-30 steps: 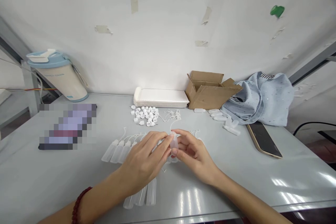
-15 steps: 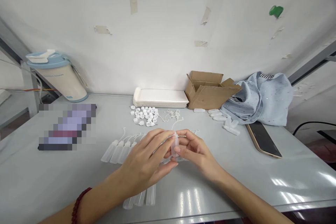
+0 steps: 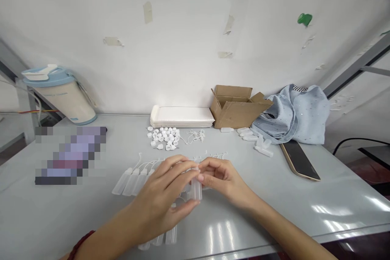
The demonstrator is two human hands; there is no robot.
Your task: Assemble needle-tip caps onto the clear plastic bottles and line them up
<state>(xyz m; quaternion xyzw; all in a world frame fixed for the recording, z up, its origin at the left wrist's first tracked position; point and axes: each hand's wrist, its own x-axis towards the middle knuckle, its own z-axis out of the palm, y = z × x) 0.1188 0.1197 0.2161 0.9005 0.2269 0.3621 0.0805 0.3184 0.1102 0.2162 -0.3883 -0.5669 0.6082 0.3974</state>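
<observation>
Between both hands stands a small translucent plastic squeeze bottle, roughly upright. My left hand is closed round it, fingers across the top and thumb near the base. At the bottle's upper end, my right hand grips with thumb and fingertips. The fingers hide the bottle's neck. Similar bottles with thin white straps lie in a row behind and left of the hands, partly covered by them. Several more bottles lie near the front edge, below my left hand.
Small white caps are piled behind the hands, beside tangled white straps. Further back are a white stack and an open cardboard box. Loose bottles, a phone and blue cloth lie right; a tumbler stands left.
The view has shifted slightly. The held bottle sits a little lower, and more of its lower body shows. The strap that rose above the hands is no longer seen there. Both hands still hold the bottle.
</observation>
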